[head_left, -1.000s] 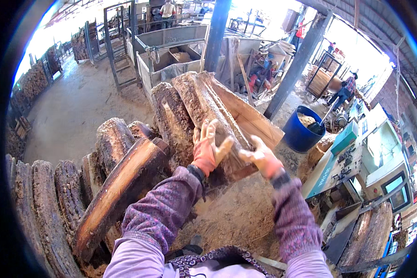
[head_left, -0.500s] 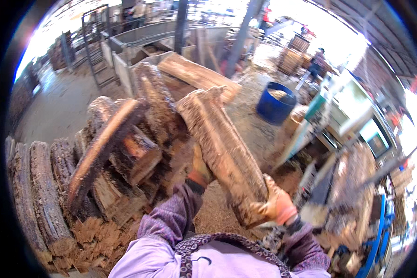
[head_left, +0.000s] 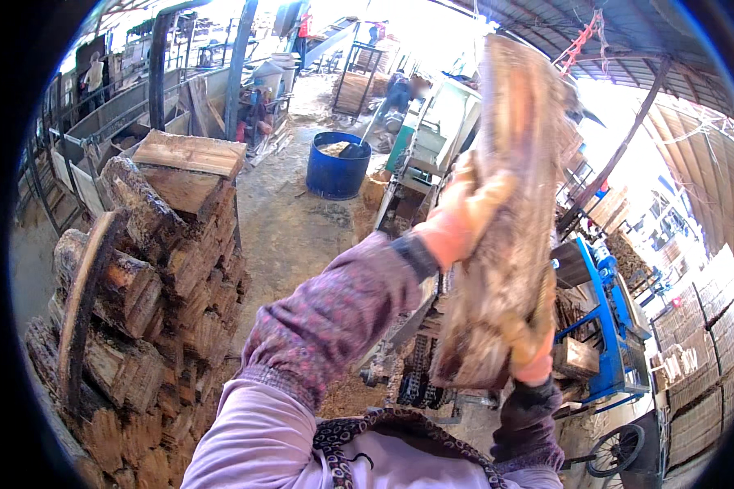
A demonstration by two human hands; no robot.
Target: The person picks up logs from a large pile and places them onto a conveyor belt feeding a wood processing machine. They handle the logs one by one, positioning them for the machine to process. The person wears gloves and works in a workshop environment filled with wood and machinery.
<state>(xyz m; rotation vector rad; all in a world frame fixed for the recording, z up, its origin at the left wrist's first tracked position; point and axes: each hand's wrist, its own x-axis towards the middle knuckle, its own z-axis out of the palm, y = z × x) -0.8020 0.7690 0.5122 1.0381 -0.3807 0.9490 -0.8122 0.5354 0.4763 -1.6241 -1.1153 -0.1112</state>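
Observation:
A long rough slab of wood (head_left: pixel 510 269) with bark along its edge is held up in front of me, smeared a little by motion. My left hand (head_left: pixel 467 213), in an orange and tan work glove, grips its left side at mid-length. Lower down, my right hand (head_left: pixel 534 338) in a matching glove clasps the slab's right edge near its bottom end. Behind and below the slab lies a machine with a dark chain track (head_left: pixel 420 367), partly hidden by the wood.
On the left rises a tall stack of split logs (head_left: pixel 130 359) with a curved bark strip (head_left: pixel 81 301) leaning on it. A blue drum (head_left: pixel 337 175) stands ahead. To the right are a blue metal frame (head_left: pixel 607 318), a spoked wheel (head_left: pixel 616 451) and stacked boards (head_left: pixel 701 342). A person (head_left: pixel 398 91) bends farther off.
My view and body have turned right, away from the log stack. The slab has swung right and upward in both hands, from over the ground to over the chain machine.

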